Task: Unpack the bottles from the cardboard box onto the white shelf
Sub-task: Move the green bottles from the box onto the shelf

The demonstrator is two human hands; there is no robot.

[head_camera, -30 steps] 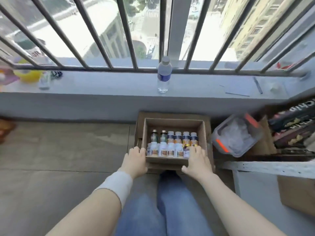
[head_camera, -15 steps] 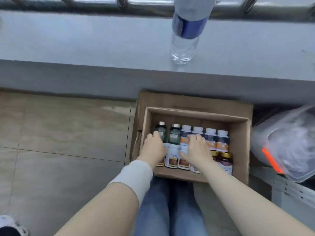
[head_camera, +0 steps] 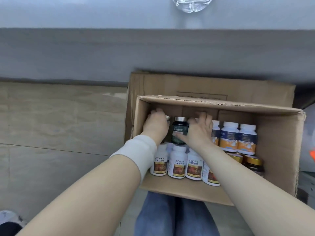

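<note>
An open cardboard box [head_camera: 281, 150] stands on the floor in front of my knees. Its front row holds white bottles with red labels [head_camera: 177, 162]. White bottles with blue and orange labels [head_camera: 230, 137] stand at the back, and amber jars with gold lids [head_camera: 253, 161] at the right. My left hand [head_camera: 156, 125] curls round a silver-capped bottle in the back left corner, which is mostly hidden. My right hand [head_camera: 199, 129] holds the dark green bottle [head_camera: 179, 132] beside it, thumb across the label and fingers curled behind. The white shelf is out of view.
A grey ledge [head_camera: 102, 12] runs along the top, with the base of a clear water bottle [head_camera: 192, 4] on it. The box's rear flap [head_camera: 204, 86] leans against the wall. A clear plastic container [head_camera: 311, 133] touches the right edge. Tiled floor lies to the left.
My head has leaned in close over the box. Both hands moved from the box's front edge to the back row and closed round the two dark bottles.
</note>
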